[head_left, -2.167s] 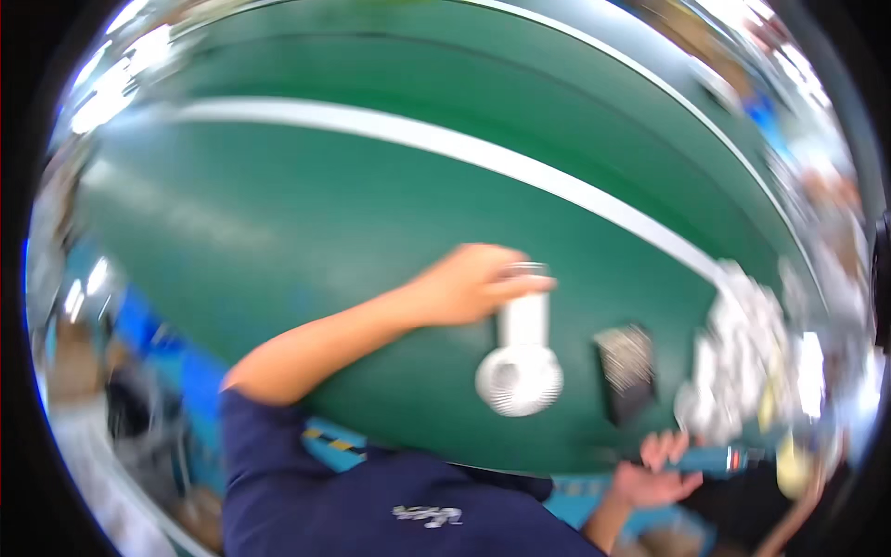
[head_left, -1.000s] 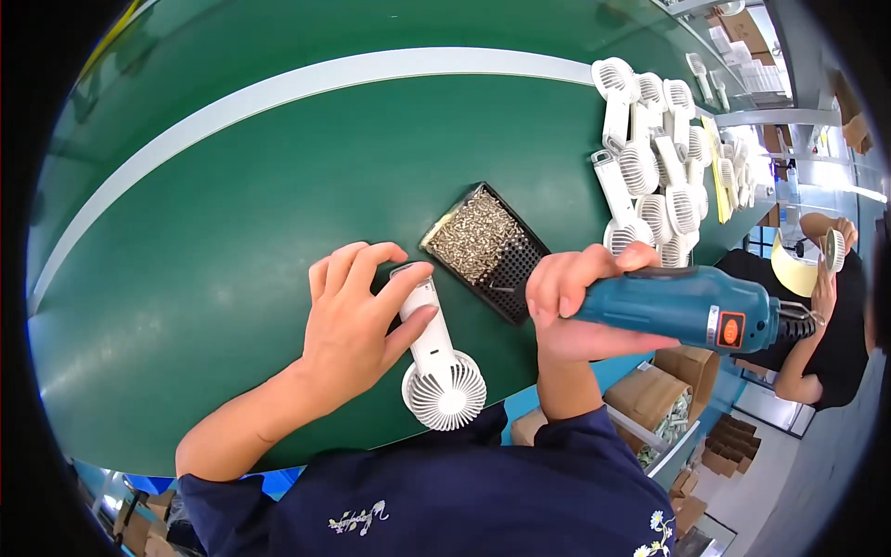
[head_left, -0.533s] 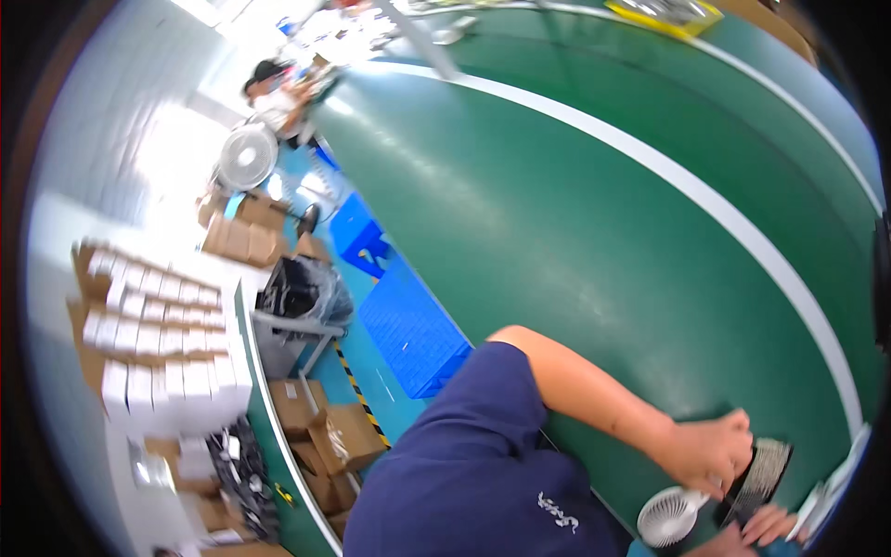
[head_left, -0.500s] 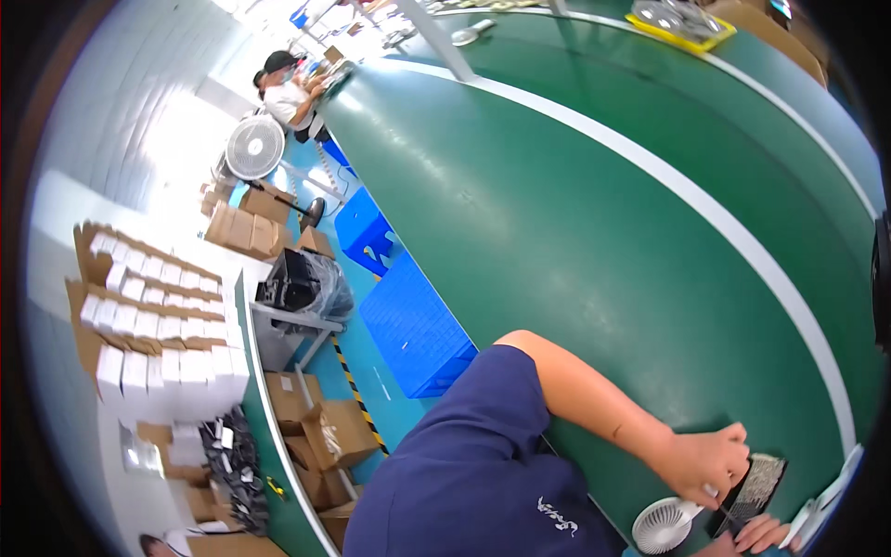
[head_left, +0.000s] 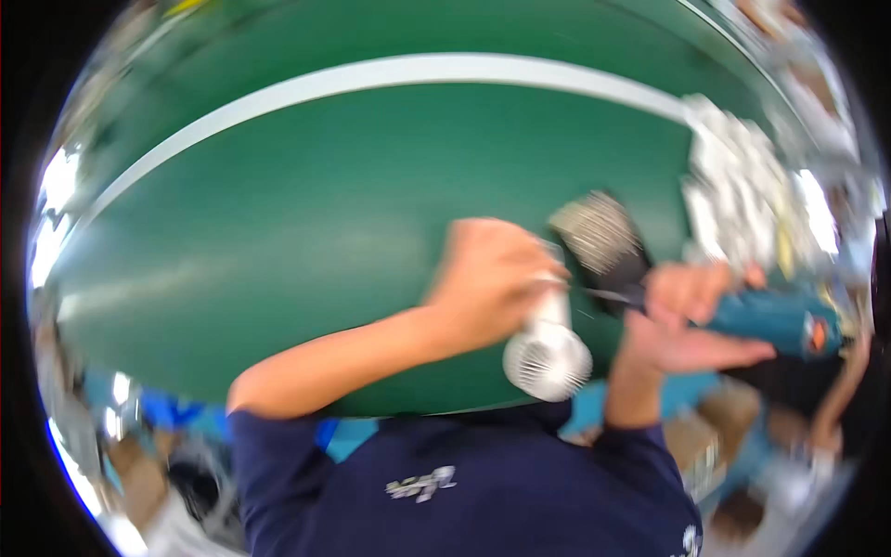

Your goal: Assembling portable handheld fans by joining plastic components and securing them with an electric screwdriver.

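One white fan [head_left: 548, 357], small and handheld, lies on the green table [head_left: 306, 223] near its front edge, round grille toward us and handle pointing away. Our left hand [head_left: 487, 278] is closed over that handle, fingers wrapped across its top. Just to the right, our right hand [head_left: 682, 320] is clamped on a teal driver [head_left: 770, 320], with an orange patch near its rear end; its thin dark tip reaches left to a spot just beside the fan's handle, though blur keeps us from telling whether it touches. Behind the two hands sits a black tray [head_left: 603, 241], tilted, its upper part covered with small pale pieces too smeared for us to name. Farther right, a heap of white parts [head_left: 742, 186] lies on the table, their shapes blurred. A white stripe [head_left: 371, 74] curves across the far side of the table. Our dark blue sleeves [head_left: 464, 483] fill the lower edge. Below the right hand we see brown boxes [head_left: 696, 446] and blue flooring, both indistinct.
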The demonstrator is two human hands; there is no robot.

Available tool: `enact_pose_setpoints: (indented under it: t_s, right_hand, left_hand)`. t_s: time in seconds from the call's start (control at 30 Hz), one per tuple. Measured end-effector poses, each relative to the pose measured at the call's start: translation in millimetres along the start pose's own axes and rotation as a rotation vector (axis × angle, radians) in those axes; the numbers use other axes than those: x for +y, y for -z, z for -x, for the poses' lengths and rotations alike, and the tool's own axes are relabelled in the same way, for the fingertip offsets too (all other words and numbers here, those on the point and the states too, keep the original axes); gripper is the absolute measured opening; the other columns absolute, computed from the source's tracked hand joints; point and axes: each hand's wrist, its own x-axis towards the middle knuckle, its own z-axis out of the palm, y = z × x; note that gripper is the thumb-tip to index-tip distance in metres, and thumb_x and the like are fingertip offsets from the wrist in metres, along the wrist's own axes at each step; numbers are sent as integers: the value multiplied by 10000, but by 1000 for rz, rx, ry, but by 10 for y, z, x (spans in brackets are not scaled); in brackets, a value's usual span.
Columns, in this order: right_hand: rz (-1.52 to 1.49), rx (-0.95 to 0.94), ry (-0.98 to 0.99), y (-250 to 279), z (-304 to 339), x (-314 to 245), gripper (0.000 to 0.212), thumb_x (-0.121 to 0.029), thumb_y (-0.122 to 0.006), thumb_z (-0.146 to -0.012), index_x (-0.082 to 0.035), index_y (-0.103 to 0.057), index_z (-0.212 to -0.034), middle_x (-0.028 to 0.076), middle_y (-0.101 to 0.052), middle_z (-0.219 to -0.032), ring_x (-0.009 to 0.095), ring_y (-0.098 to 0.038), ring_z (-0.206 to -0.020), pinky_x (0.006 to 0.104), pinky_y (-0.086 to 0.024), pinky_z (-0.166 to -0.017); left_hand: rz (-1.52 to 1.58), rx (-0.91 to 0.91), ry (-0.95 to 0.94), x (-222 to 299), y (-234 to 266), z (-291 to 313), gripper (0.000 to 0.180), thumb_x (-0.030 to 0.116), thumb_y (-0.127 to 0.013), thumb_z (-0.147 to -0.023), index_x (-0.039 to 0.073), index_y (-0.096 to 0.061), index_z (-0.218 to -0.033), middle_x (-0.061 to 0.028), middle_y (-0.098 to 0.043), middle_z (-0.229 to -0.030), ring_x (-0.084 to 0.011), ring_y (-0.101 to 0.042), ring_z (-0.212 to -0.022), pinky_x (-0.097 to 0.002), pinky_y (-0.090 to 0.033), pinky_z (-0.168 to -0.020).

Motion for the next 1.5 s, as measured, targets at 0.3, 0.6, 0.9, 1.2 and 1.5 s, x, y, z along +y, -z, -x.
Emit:
enact_pose_setpoints:
  t_s: [0.3, 0.6, 0.9, 1.2, 1.5]
  right_hand:
    - [377, -53, 83, 236, 362, -317, 769, -809, -361, -855, -159, -416, -1262, 47, -499, -649, 175, -485, -417, 319, -411, -401]
    - [414, 27, 96, 364, 486, -166, 808, -828, -351, -839, -145, -427, -1264, 45, -501, -660, 174, -494, -435, 314, -418, -409]
    - [445, -24, 106, 170, 410, -195, 797, -807, -325, -867, -115, -420, -1250, 57, -499, -663, 172, -467, -421, 308, -390, -392]
    - [414, 80, 132, 13, 367, -186, 781, -791, -331, -879, -112, -410, -1257, 47, -481, -646, 154, -467, -429, 291, -384, -391]
    - [173, 5, 74, -303, 360, -176, 778, -782, -406, -857, -120, -411, -1265, 72, -522, -713, 193, -484, -462, 328, -408, -409]
  left_hand:
    - [-228, -302, 88, 153, 33, -179, 553, 267, -788, -713, 78, -591, -1194, -99, -526, -1146, -310, -445, -1153, -443, -318, -975]
    - [-266, -249, 73, 168, 19, -130, 509, 229, -778, -701, 73, -611, -1156, -96, -524, -1128, -298, -469, -1101, -451, -321, -965]
    - [-53, -60, -117, 244, -186, 11, 254, 111, -789, -678, 104, -665, -899, 0, -544, -826, -213, -548, -846, -393, -355, -817]
    - [-16, -26, -129, 182, -181, 12, 303, 116, -804, -673, 116, -679, -950, 11, -542, -826, -192, -528, -806, -386, -351, -816]
    - [94, -137, -243, 252, -165, -43, 233, 143, -815, -663, 112, -702, -865, 17, -538, -763, -181, -530, -760, -395, -349, -815]
